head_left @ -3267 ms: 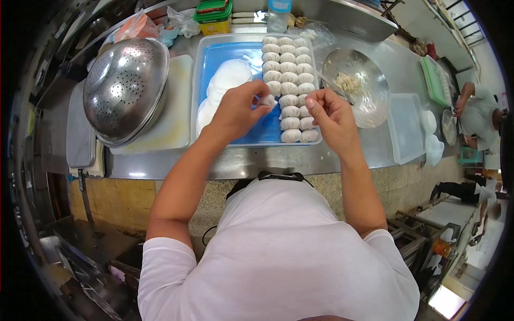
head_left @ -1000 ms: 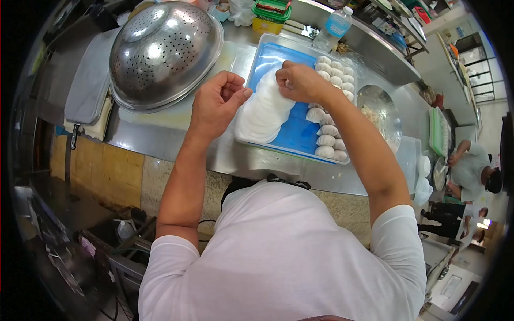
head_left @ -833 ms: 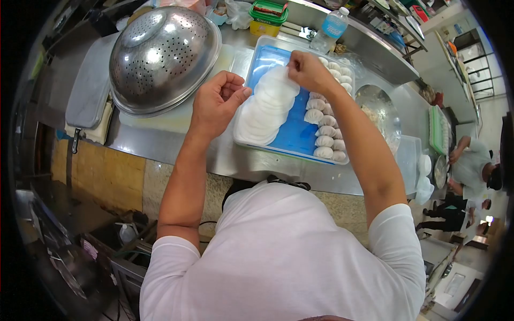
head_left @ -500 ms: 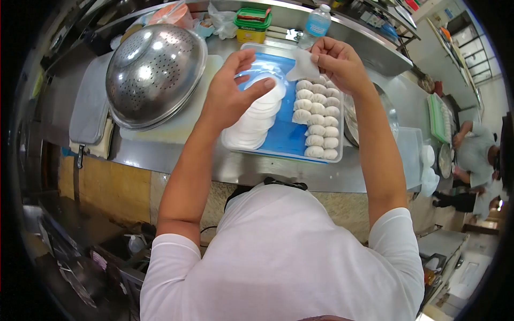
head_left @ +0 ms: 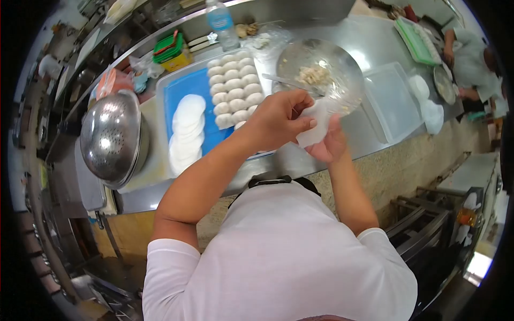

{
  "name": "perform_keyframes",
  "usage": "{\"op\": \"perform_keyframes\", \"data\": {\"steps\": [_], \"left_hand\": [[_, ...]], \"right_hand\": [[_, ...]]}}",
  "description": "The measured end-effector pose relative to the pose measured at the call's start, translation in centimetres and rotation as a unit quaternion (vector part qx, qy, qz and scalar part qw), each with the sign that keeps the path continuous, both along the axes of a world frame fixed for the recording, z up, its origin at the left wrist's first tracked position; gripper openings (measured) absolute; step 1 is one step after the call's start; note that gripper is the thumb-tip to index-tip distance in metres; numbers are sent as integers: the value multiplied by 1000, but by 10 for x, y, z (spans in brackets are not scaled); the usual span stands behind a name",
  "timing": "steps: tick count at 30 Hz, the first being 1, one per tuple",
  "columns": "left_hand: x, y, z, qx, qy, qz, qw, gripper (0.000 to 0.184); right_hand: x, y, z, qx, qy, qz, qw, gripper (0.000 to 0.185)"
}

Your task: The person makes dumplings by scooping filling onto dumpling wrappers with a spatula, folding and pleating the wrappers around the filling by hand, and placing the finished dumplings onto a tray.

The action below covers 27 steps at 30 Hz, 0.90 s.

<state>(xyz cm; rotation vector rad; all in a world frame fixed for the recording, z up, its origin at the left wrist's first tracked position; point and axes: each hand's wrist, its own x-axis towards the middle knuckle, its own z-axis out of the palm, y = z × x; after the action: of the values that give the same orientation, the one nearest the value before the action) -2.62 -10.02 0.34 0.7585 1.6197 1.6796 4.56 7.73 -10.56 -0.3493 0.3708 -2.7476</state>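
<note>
A thin white wrapper is held between my two hands, in front of a metal bowl of pale filling. My left hand pinches the wrapper's left side. Partly behind it, my right hand has its fingers around the right side. A spatula or knife lies across the bowl's left edge. In the blue-bottomed tray, a stack of round wrappers lies on the left and rows of white dumplings on the right; my left forearm covers the tray's near corner.
A steel colander stands on a cutting board at the left. Behind the tray are a green-lidded tub and a water bottle. An empty clear tray lies right of the bowl. A co-worker is at the far right.
The view has swung rightward. The wrapper, earlier lifted from the stack by my right hand, has moved from above the tray to before the bowl, and my left hand has closed on it too.
</note>
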Motion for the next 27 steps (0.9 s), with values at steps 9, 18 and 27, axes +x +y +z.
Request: {"op": "perform_keyframes", "data": {"steps": [9, 18, 27], "left_hand": [[-56, 66, -101, -522, 594, 22, 612, 37], [-83, 75, -91, -538, 438, -151, 705, 42], [-79, 73, -39, -631, 381, 9, 676, 41]], "right_hand": [[52, 101, -27, 305, -217, -171, 912, 32], [58, 135, -51, 291, -247, -160, 910, 33], [52, 152, -56, 363, -230, -179, 885, 33]]}}
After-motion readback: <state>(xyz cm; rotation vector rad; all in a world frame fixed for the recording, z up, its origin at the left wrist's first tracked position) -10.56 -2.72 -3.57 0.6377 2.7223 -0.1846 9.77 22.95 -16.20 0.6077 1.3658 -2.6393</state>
